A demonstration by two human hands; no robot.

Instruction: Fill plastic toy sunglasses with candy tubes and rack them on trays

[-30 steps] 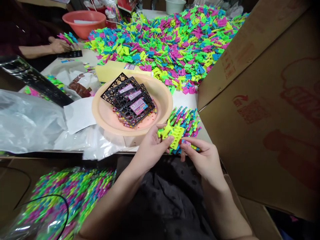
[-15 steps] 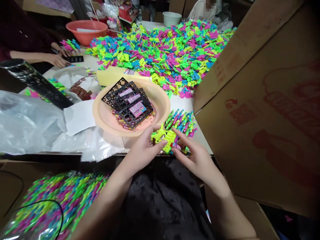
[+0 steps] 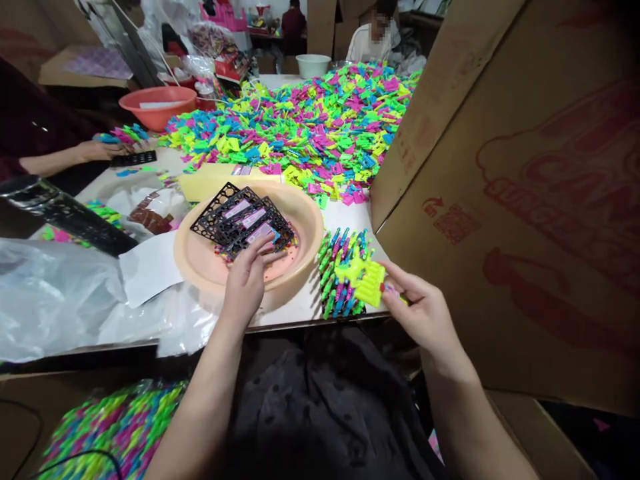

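My right hand [image 3: 415,303] pinches a flat yellow plastic toy [image 3: 369,283] with a ribbed body by its right edge. A small pink and red piece shows at my fingertips there. The toy is held over a black rack packed with upright green, blue and pink plastic pieces [image 3: 330,273] at the table's front. My left hand [image 3: 246,280] is open, its fingers stretched over the peach basin [image 3: 313,247]. Inside the basin, black perforated racks [image 3: 215,217] with pink labels lie on small colourful bits. I cannot tell whether my left fingers touch them.
A large pile of colourful plastic pieces [image 3: 310,120] covers the table's far side. A tall carton [image 3: 500,220] stands at the right. Plastic bags [image 3: 55,293] and a black post [image 3: 70,213] are at the left. Another person's hand [image 3: 100,152] is near a black rack.
My left hand has let go of the yellow toy and moved left over the basin. My right hand keeps the toy and has moved a little right. The view has tilted up.
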